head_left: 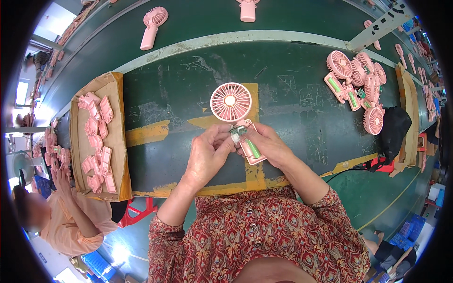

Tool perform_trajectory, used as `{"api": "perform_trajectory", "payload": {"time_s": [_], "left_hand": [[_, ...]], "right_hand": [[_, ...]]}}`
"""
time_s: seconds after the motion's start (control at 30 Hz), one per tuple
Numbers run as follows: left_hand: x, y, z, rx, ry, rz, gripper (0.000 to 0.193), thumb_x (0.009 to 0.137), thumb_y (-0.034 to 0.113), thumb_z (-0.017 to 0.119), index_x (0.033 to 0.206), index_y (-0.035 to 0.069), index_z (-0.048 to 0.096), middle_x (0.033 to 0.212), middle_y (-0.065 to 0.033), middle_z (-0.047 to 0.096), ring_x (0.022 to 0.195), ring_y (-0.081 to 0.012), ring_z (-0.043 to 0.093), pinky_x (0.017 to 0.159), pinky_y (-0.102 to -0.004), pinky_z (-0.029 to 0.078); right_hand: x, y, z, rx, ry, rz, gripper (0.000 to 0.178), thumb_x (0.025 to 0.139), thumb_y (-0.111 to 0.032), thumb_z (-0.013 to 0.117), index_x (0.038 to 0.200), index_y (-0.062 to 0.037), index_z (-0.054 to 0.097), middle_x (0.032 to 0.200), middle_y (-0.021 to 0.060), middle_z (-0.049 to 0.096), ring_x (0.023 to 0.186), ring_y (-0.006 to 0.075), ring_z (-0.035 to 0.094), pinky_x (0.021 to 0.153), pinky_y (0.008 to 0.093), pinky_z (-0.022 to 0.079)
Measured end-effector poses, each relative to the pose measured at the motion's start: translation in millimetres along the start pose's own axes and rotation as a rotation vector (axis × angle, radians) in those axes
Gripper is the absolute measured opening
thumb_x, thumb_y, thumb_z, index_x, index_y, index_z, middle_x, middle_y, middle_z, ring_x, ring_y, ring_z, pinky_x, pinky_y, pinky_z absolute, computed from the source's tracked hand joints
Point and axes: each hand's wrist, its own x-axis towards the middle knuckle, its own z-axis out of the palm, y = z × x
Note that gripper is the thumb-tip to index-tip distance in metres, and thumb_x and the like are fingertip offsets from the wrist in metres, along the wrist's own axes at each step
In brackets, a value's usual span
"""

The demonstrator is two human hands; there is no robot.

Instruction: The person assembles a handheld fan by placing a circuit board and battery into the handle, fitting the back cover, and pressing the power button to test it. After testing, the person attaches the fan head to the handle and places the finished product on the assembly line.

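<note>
A pink handheld fan (231, 102) lies on the green bench in front of me, its round grille pointing away and its handle toward me. The handle is uncovered, so a green battery (253, 148) shows inside it. My right hand (270, 146) is closed around the handle's right side. With pinched fingers my left hand (211, 150) grips a small green circuit board (235, 134) at the top of the handle. A whitish part sits beside the board, too small to name. Thin wires run near the fingers.
At the left, a cardboard tray (123, 141) holds several pink shell pieces (100, 155). Several more open fans (358, 78) are piled at the right, near a black bag (397, 132). Beyond a pale rail (226, 37), finished-looking fans (153, 27) lie on green. A co-worker (71, 212) sits at the left.
</note>
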Motion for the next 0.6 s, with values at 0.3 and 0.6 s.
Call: {"api": "perform_trajectory", "payload": {"time_s": [0.3, 0.6], "left_hand": [[0.8, -2.4, -3.8, 0.625, 0.096, 0.424, 0.014, 0.078, 0.004, 0.062, 0.092, 0.002, 0.06, 0.077, -0.0149, 0.063, 0.067, -0.0325, 0.062, 0.058, -0.0375, 0.05], [0.1, -6.3, 1.4, 0.633, 0.13, 0.434, 0.011, 0.078, -0.002, 0.06, 0.088, 0.0, 0.054, 0.073, -0.0152, 0.061, 0.065, -0.0327, 0.062, 0.057, -0.0372, 0.048]], "right_hand": [[-0.3, 2.3, -4.1, 0.206, -0.038, -0.004, 0.047, 0.096, -0.042, 0.043, 0.113, 0.0003, 0.051, 0.096, 0.0111, 0.061, 0.078, 0.0203, 0.066, 0.063, 0.027, 0.055], [2.0, 1.8, -5.2, 0.214, -0.021, 0.009, 0.046, 0.095, -0.04, 0.045, 0.113, 0.0019, 0.051, 0.096, 0.0127, 0.062, 0.081, 0.022, 0.066, 0.064, 0.028, 0.056]]}}
